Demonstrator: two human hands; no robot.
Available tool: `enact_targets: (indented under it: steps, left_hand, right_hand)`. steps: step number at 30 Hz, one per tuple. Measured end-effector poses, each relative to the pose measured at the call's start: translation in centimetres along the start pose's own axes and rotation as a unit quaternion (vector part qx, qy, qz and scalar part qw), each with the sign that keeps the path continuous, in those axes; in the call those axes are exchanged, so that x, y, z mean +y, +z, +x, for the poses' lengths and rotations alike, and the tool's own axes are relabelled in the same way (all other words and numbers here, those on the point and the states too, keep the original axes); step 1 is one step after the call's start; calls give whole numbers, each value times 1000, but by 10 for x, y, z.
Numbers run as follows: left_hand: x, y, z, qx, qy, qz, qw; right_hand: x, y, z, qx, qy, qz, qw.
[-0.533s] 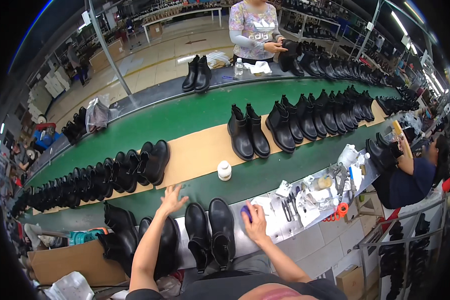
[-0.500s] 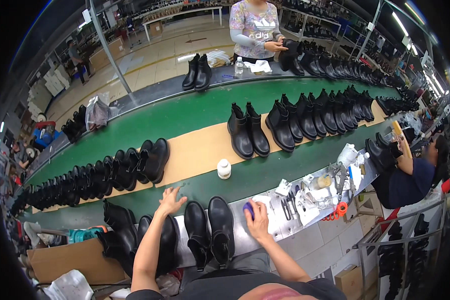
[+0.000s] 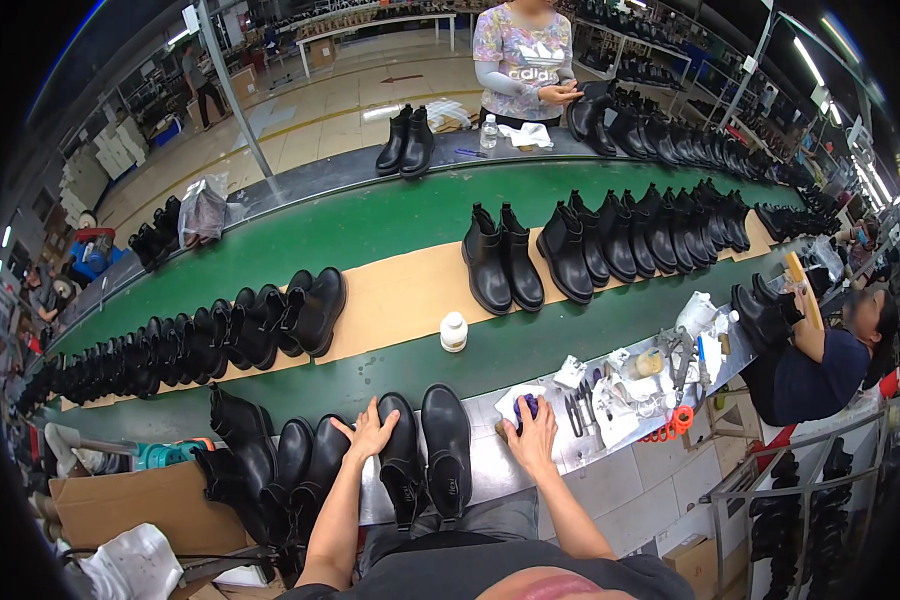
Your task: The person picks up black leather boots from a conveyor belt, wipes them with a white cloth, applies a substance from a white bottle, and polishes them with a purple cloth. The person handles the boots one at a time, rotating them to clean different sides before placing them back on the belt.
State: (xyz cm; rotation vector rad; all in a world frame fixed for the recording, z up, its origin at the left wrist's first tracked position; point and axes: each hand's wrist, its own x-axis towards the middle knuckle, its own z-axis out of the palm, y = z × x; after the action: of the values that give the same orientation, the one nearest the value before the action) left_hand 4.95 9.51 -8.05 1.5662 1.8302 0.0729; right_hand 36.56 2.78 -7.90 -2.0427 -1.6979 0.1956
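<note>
A pair of black ankle boots stands before me on the metal bench edge, toes pointing away: a left boot [image 3: 400, 450] and a right boot [image 3: 446, 440]. My left hand [image 3: 367, 434] is open, fingers spread, with its fingertips at the left boot's side; whether they touch is hard to tell. To the right of the pair, my right hand [image 3: 532, 438] is closed around a soft purple wad [image 3: 527, 406], held low over a white cloth [image 3: 510, 400]. Its exact kind is unclear. Beyond the boots stands a white bottle [image 3: 453, 332].
More black boots [image 3: 245, 425] crowd the bench left of my arm. Rows of boots line a tan cardboard strip [image 3: 400, 300] on the green belt [image 3: 300, 225]. Tools, including orange-handled scissors [image 3: 681, 418], lie right. One person [image 3: 525, 65] stands opposite; another [image 3: 820, 360] sits right.
My left hand has come down and right from the green surface to the left boot. My right hand has shifted right with the purple wad, away from the boots, to the white cloth.
</note>
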Motion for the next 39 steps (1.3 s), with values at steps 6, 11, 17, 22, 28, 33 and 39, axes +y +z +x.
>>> enact_targets:
  steps: [6,11,17,22,28,33,39]
  left_hand:
    - [-6,6,-2,30,-1,16,999]
    - [-1,11,0,41,8,1,999]
    - [-11,11,0,71,15,21,997]
    - [3,9,4,61,33,12,998]
    - [-3,15,-3,63,16,-13,998]
    - [-3,17,0,65,26,-7,998]
    - [-2,15,-2,68,33,-22,997]
  right_hand:
    - [-27,-21,35,43,-66,76,994]
    - [-93,-24,139,43,-188,128,973]
    - [-112,39,205,-172,-208,-2,963]
    - [-88,56,204,-110,-206,12,972]
    - [-44,-19,209,-70,-162,106,979]
    - [34,-164,220,94,-36,140,985]
    - [132,-261,218,147,70,109,981]
